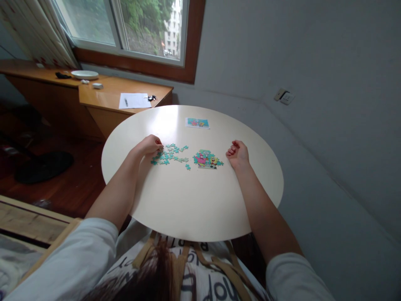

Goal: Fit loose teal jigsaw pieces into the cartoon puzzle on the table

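A partly joined jigsaw puzzle (206,159) lies flat on the white oval table (188,200), showing pink and yellow cartoon figures on teal. Left of it spread several loose puzzle pieces (167,154), mostly teal. My left hand (151,144) is at the upper left edge of these pieces, its fingers pinched together; whatever is between the fingertips is too small to make out. To the right of the joined part rests my right hand (238,154), fingers curled in and no piece visible in it. A small reference picture (197,123) with the same figures lies farther back.
Behind the table, a wooden desk (106,98) below the window carries a sheet of paper (133,100), keys (152,98) and a white plate (85,75). A wall (313,138) runs along the right side. A black round stand base (44,166) is on the floor at left.
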A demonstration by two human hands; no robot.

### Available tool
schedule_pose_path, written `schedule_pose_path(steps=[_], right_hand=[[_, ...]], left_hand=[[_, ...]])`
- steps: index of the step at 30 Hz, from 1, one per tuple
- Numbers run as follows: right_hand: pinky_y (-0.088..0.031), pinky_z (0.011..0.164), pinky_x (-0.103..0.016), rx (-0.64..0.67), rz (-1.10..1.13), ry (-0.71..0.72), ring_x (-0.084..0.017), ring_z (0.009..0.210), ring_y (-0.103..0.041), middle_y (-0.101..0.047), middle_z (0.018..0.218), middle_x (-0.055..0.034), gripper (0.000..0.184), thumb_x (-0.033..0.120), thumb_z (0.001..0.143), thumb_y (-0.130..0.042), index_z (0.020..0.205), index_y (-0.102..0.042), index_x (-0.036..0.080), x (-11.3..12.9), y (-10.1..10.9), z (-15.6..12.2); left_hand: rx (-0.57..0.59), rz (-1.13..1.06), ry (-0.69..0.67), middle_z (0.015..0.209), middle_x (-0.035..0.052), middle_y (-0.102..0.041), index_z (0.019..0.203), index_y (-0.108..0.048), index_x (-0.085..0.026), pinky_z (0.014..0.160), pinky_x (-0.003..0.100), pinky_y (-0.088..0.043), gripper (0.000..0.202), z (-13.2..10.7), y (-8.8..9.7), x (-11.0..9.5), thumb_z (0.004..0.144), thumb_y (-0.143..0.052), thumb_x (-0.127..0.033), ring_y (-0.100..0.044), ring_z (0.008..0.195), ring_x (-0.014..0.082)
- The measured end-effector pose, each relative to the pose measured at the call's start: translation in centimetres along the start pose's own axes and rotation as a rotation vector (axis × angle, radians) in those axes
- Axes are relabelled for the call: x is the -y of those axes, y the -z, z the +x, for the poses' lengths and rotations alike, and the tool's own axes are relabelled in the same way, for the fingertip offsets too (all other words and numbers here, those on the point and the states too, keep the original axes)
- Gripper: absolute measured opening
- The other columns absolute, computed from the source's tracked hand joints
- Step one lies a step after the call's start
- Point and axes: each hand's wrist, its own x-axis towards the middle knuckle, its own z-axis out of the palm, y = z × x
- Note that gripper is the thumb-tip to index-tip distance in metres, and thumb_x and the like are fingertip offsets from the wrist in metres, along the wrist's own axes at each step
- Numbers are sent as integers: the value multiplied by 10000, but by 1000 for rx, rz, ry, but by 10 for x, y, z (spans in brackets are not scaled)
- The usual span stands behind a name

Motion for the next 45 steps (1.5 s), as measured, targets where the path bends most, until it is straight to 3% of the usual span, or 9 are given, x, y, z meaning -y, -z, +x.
schedule_pose_path(steps=[9,14,23,45], right_hand=[[-211,341,-148,-1,-26,10,-35,320,-235,-295,369,99,185,246,753,-548,615,-438,191,0,-1,0],[-207,342,-149,0,-15,7,-34,322,-233,-293,368,97,177,227,761,-527,612,-441,189,-1,-1,0],[-212,338,-147,11,-13,3,-35,324,-235,-296,369,97,168,220,755,-527,615,-441,188,-1,-1,-1],[-208,343,-153,3,1,-9,-32,321,-242,-301,365,91,176,178,781,-469,605,-454,176,0,-2,-2]], left_hand=[[-47,52,-40,566,30,-625,572,-628,-175,554,253,-411,124,6,-3,5,581,-725,-251,-553,566,160],[-63,108,-51,591,31,-630,614,-626,-178,527,244,-394,88,7,-5,6,627,-688,-239,-557,569,157],[-61,68,-65,573,31,-621,579,-605,-181,557,263,-413,144,11,-6,11,585,-733,-247,-554,556,162],[-67,194,-52,650,43,-665,678,-645,-162,538,245,-419,72,11,-7,8,683,-671,-229,-584,596,160]])
